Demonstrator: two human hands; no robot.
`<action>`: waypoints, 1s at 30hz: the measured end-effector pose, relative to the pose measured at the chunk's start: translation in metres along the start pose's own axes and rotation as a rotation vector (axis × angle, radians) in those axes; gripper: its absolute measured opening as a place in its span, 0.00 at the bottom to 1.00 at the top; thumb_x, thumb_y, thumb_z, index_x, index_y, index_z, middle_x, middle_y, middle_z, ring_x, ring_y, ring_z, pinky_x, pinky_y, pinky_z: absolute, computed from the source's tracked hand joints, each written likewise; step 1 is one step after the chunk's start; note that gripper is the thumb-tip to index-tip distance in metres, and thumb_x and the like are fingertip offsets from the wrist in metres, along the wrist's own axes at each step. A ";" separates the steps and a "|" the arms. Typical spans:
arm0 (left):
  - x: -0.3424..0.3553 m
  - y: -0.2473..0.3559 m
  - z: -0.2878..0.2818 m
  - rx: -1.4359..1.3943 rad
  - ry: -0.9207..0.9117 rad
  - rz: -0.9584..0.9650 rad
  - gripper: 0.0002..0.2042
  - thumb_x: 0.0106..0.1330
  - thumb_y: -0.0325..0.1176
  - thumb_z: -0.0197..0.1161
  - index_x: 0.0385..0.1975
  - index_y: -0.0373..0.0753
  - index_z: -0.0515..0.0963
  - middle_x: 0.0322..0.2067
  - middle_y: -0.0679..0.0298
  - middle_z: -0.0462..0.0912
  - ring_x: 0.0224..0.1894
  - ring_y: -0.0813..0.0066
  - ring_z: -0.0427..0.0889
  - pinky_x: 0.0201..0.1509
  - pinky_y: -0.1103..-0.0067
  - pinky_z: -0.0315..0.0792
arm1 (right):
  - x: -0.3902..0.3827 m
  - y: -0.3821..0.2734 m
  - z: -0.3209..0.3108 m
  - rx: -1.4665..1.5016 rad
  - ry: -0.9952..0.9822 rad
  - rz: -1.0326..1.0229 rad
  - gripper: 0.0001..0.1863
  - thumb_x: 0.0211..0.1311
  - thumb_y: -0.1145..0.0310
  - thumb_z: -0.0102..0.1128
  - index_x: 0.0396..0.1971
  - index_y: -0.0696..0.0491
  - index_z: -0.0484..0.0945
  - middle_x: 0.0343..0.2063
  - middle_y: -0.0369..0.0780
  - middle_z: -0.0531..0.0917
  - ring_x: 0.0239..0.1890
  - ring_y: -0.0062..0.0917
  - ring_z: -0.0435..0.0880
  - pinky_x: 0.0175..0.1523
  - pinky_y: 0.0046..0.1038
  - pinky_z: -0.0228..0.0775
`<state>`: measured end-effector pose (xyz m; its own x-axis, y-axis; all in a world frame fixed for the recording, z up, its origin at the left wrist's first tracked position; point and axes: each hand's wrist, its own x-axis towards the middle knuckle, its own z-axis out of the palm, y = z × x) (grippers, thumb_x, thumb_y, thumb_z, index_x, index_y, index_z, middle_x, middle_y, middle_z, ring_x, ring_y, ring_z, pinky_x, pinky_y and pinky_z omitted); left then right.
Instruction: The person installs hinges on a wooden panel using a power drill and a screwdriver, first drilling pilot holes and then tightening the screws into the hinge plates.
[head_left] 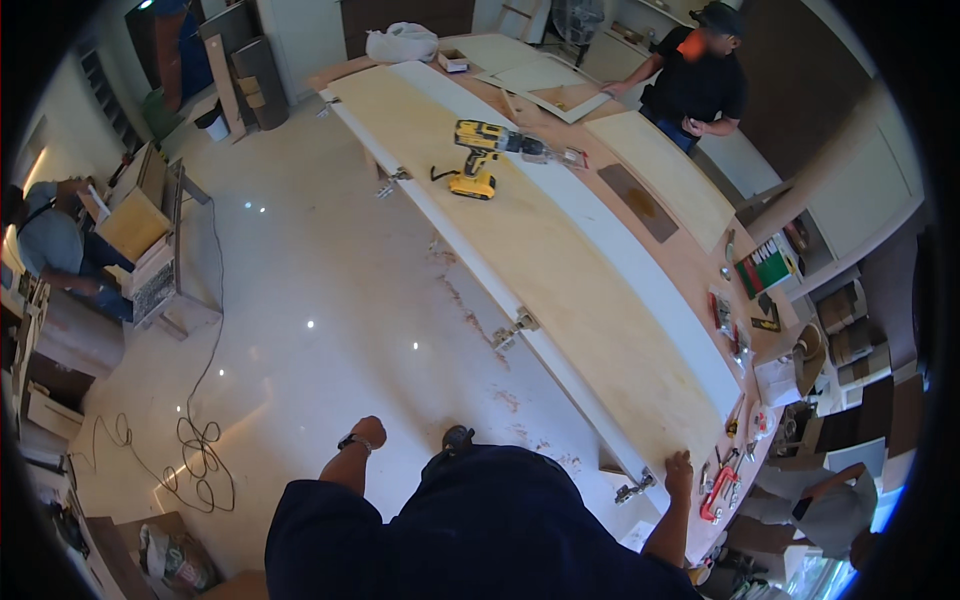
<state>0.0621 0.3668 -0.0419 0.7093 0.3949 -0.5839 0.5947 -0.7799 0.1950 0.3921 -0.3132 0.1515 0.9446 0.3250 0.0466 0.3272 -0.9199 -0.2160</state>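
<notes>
A long cream door panel (440, 170) with a white front edge lies on the workbench, and several metal hinges (516, 328) stick out along that edge. My right hand (679, 472) is at the panel's near end, its fingers curled over the corner close to the nearest hinge (634, 487). My left hand (369, 432), with a dark band at the wrist, is closed in a fist above the floor, apart from the bench; nothing shows in it. A yellow and black cordless drill (478, 158) lies on the panel, farther off.
Hand tools, among them a red-framed one (716, 494), lie along the bench's right side. Across the bench stands a person in black (695, 85); another works at the left (65, 240), a third is at the lower right (835, 505). A coiled cable (200, 450) lies on the floor.
</notes>
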 end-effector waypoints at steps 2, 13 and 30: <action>-0.004 -0.013 0.000 -0.020 0.023 -0.112 0.13 0.61 0.38 0.54 0.30 0.37 0.83 0.34 0.52 0.84 0.40 0.54 0.83 0.47 0.64 0.77 | -0.001 -0.009 -0.008 0.081 -0.064 0.092 0.08 0.60 0.68 0.51 0.32 0.58 0.72 0.40 0.58 0.73 0.41 0.57 0.73 0.44 0.50 0.65; -0.062 0.017 0.011 -0.234 -0.087 0.042 0.22 0.67 0.46 0.47 0.29 0.32 0.81 0.34 0.45 0.82 0.41 0.45 0.80 0.49 0.59 0.73 | 0.080 -0.020 0.018 -0.393 -0.249 0.249 0.19 0.60 0.59 0.51 0.25 0.61 0.81 0.30 0.54 0.82 0.37 0.48 0.82 0.43 0.43 0.73; -0.030 -0.094 -0.106 -0.619 0.165 -0.439 0.11 0.59 0.37 0.59 0.27 0.33 0.80 0.29 0.51 0.84 0.36 0.55 0.83 0.42 0.67 0.76 | 0.345 -0.497 0.047 1.249 -0.251 0.207 0.10 0.65 0.70 0.54 0.42 0.58 0.77 0.23 0.36 0.76 0.16 0.14 0.67 0.19 0.20 0.60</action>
<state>0.0252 0.4803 0.0408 0.3785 0.7097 -0.5941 0.9027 -0.1414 0.4063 0.5540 0.2661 0.2292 0.8989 0.3591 -0.2511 -0.1997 -0.1745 -0.9642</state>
